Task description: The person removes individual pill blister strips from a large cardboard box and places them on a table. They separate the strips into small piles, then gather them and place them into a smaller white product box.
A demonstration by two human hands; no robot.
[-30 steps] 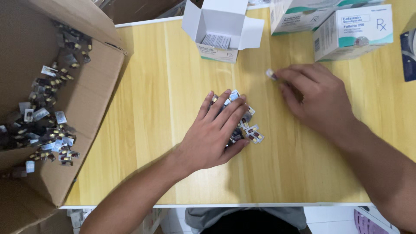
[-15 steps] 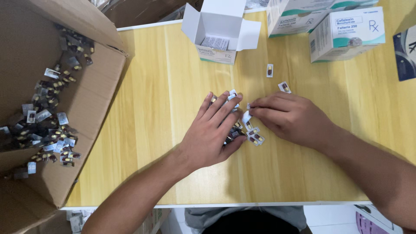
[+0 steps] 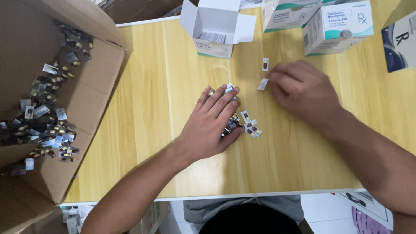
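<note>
My left hand [image 3: 212,123] lies flat, fingers spread, over a small pile of single capsule blister packets [image 3: 249,125] in the middle of the wooden table [image 3: 143,108]. My right hand [image 3: 301,89] is up and to the right of the pile, its fingertips pinching one silver packet [image 3: 262,84] just above the tabletop. Another lone packet with a dark capsule [image 3: 265,64] lies just beyond it. An open white medicine box [image 3: 214,28] stands at the far edge.
A large open cardboard carton [image 3: 56,108] at the left holds several loose capsule packets [image 3: 47,121]. Closed white-and-teal medicine boxes [image 3: 336,26] stand at the back right, with a dark box [image 3: 401,41] at the right edge.
My right hand has gone from the pile back up and to the right, carrying one packet. The left hand has stayed on the pile.
</note>
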